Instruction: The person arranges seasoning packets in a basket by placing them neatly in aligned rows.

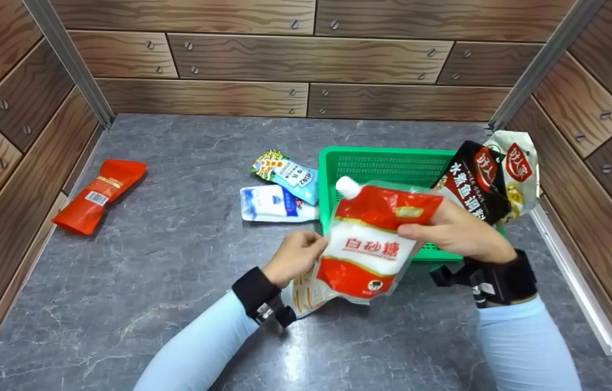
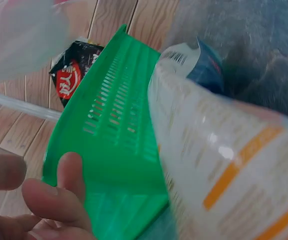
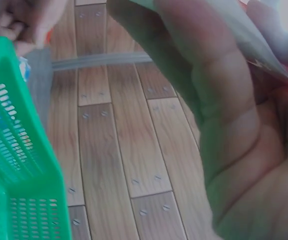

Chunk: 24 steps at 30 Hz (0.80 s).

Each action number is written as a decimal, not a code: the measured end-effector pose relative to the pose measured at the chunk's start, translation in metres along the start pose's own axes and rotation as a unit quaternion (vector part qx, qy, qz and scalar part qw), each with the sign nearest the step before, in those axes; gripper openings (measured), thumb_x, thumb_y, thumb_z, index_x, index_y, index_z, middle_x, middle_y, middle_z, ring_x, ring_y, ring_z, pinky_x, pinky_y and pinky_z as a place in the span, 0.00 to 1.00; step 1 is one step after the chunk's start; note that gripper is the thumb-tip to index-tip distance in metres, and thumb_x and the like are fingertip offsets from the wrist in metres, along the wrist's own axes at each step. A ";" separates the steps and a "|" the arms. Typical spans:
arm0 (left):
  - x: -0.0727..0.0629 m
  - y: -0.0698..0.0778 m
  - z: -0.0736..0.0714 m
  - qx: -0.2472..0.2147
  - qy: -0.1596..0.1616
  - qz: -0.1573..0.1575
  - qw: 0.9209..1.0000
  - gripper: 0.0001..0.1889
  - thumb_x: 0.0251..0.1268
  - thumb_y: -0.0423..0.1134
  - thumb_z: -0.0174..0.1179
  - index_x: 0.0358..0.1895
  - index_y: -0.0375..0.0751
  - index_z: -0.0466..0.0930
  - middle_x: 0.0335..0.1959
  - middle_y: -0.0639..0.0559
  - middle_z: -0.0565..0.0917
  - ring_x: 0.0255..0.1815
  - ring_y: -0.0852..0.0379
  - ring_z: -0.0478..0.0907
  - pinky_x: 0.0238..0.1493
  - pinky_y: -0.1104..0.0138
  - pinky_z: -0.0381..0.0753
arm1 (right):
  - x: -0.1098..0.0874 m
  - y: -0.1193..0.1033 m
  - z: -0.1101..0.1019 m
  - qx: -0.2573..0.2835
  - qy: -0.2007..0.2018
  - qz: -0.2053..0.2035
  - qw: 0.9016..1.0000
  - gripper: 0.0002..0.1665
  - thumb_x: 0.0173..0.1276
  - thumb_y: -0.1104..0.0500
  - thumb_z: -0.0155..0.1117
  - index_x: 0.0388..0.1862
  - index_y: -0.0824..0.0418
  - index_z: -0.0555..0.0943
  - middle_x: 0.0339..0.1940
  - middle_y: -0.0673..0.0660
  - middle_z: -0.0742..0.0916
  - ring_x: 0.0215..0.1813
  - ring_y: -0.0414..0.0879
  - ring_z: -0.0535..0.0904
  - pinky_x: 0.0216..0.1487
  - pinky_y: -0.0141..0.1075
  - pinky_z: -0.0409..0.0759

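My right hand [image 1: 463, 231] holds a red and white pouch of white sugar [image 1: 368, 247] with a white spout cap, thumb on the front and fingers behind. The pouch is tilted over the front left of a green basket [image 1: 392, 151]. Close to the pouch's left edge is my left hand [image 1: 295, 258], its fingers loosely bent; in the left wrist view these fingers [image 2: 59, 200] appear apart from the pouch. Under the left hand, partly hidden, is a pale packet with orange stripes [image 1: 308, 296].
A blue pouch [image 1: 297, 179] and a white and blue pouch [image 1: 267, 203] lie against the basket's left side. Black [image 1: 471, 179] and white [image 1: 520, 174] seasoning packets lean at its right end. A red packet [image 1: 102, 195] lies far left. Wood-patterned walls [image 1: 240, 57] enclose the surface.
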<state>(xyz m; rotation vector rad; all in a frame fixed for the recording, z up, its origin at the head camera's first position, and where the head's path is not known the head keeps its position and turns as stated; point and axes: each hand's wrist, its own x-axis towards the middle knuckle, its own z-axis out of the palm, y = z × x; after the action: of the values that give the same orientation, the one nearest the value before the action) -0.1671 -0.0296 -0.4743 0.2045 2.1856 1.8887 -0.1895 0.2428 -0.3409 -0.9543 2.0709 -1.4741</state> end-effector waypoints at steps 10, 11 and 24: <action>0.007 -0.010 0.007 -0.188 -0.041 -0.052 0.980 0.07 0.68 0.28 0.53 0.30 0.37 0.73 0.18 0.48 0.78 0.13 0.62 0.70 0.16 0.73 0.72 | -0.006 -0.005 -0.006 0.014 0.119 0.040 0.992 0.20 0.71 0.62 0.59 0.61 0.65 0.73 0.48 0.63 0.84 0.42 0.56 0.83 0.37 0.46 0.84; 0.007 -0.011 0.007 -0.202 -0.047 -0.054 0.977 0.07 0.68 0.28 0.53 0.30 0.37 0.72 0.19 0.47 0.79 0.13 0.62 0.72 0.17 0.73 0.73 | -0.006 -0.005 -0.006 0.015 0.133 0.034 0.990 0.21 0.72 0.62 0.59 0.61 0.65 0.72 0.48 0.64 0.83 0.42 0.57 0.84 0.36 0.47 0.85; -0.002 -0.016 -0.001 -0.305 -0.096 -0.060 0.946 0.09 0.74 0.34 0.51 0.33 0.37 0.67 0.22 0.48 0.81 0.19 0.60 0.79 0.25 0.73 0.79 | 0.004 0.009 0.002 -0.019 0.349 0.019 0.937 0.26 0.70 0.53 0.61 0.59 0.69 0.73 0.43 0.61 0.84 0.35 0.49 0.85 0.31 0.41 0.84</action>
<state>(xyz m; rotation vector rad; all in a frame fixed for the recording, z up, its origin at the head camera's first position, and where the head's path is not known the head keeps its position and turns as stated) -0.1647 -0.0332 -0.4897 0.1260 1.3719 2.2531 -0.1939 0.2404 -0.3498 -0.4131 2.5749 -1.9545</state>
